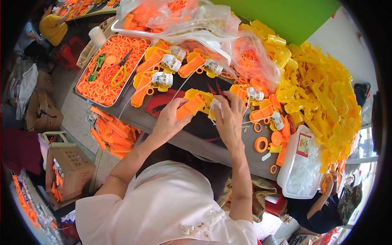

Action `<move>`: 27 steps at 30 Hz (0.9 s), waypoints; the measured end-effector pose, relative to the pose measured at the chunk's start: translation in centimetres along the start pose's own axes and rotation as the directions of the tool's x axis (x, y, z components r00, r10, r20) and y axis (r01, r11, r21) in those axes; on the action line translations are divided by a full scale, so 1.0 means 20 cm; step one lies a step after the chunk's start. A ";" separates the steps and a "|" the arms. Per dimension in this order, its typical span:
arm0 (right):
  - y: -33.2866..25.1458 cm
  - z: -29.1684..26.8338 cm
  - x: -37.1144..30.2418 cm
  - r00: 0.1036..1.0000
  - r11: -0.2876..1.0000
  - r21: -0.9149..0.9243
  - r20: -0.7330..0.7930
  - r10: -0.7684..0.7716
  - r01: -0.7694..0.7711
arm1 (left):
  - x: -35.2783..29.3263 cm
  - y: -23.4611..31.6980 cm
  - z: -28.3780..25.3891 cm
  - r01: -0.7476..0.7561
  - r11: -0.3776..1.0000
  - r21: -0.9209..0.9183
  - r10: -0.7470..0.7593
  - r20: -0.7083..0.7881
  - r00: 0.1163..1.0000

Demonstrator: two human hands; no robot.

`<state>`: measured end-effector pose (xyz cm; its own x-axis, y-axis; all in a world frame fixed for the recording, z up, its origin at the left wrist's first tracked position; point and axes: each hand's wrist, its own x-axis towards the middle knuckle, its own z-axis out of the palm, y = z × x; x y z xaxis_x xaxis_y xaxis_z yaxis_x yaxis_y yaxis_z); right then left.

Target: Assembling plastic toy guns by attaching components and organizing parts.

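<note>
Near the middle of the dark table, my left hand (168, 119) is closed around an orange box-shaped plastic part (190, 108) set against a yellow plastic shell (197, 94). My right hand (231, 124) pinches a whitish translucent part (215, 107) at the right side of that shell. Fingers hide part of where the pieces meet. Several similar yellow and orange assemblies with white printed cylinders (162, 79) lie beyond my hands. Another assembly (263, 114) rests to the right of my right hand, close to loose orange rings (261, 144).
A metal tray (113, 103) of orange rings holds green-handled cutters (97, 67) and yellow-handled scissors (119, 76). Yellow parts (314, 90) are heaped at right, above a white tub (288, 173) of clear pieces. Plastic bags (196, 24) lie behind. Other people work at far left and lower right.
</note>
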<state>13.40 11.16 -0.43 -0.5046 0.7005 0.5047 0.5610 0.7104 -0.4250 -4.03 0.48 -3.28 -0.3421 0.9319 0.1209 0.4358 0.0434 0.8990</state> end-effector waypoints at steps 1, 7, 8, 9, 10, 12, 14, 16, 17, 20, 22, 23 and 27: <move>0.01 0.01 0.02 0.989 0.990 -0.005 0.039 -0.143 0.144 | 0.00 -0.02 0.02 -0.104 0.989 0.102 0.111 -0.065 0.992; 0.07 0.13 0.00 0.976 0.990 0.112 0.193 -0.104 0.083 | 0.00 -0.12 0.17 -0.209 0.947 0.246 0.280 -0.303 0.911; 0.07 0.14 -0.01 0.975 0.991 0.109 0.201 -0.092 0.071 | 0.00 -0.11 0.20 -0.183 0.954 0.239 0.256 -0.322 0.911; 0.06 0.14 -0.01 0.974 0.991 0.113 0.205 -0.093 0.071 | -0.01 -0.11 0.20 -0.177 0.954 0.240 0.251 -0.324 0.912; 0.05 0.13 0.00 0.974 0.991 0.106 0.206 -0.097 0.076 | -0.01 -0.09 0.20 -0.142 0.959 0.247 0.220 -0.327 0.919; 0.05 0.13 -0.01 0.974 0.992 0.098 0.206 -0.093 0.075 | -0.02 -0.08 0.21 -0.108 0.961 0.253 0.189 -0.324 0.927; 0.04 0.14 -0.02 0.979 0.989 0.130 0.184 -0.088 0.065 | -0.03 -0.09 0.20 -0.094 0.966 0.241 0.171 -0.322 0.931; 0.04 0.14 -0.03 0.981 0.991 0.118 0.173 -0.082 0.062 | -0.02 -0.09 0.19 -0.093 0.966 0.240 0.165 -0.302 0.939; 0.04 0.14 -0.03 0.983 0.992 0.105 0.164 -0.081 0.064 | -0.02 -0.09 0.19 -0.091 0.967 0.237 0.159 -0.286 0.945; 0.03 0.14 -0.03 0.986 0.995 0.089 0.158 -0.061 0.048 | -0.02 -0.09 0.20 -0.102 0.960 0.261 0.179 -0.291 0.940; 0.03 0.15 -0.03 0.985 0.994 0.095 0.157 -0.065 0.050 | -0.02 -0.09 0.20 -0.105 0.954 0.281 0.190 -0.294 0.937; 0.03 0.15 -0.03 0.985 0.994 0.099 0.156 -0.069 0.054 | -0.02 -0.10 0.21 -0.109 0.948 0.299 0.201 -0.297 0.934; 0.03 0.15 -0.04 0.985 0.993 0.104 0.157 -0.075 0.059 | -0.02 -0.09 0.21 -0.109 0.935 0.337 0.215 -0.295 0.931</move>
<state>12.19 11.35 -3.33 -0.6419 0.6474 0.4109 0.4589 0.7536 -0.4706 -1.16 1.54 -6.80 -0.4703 0.7709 0.4296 0.7256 0.0607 0.6854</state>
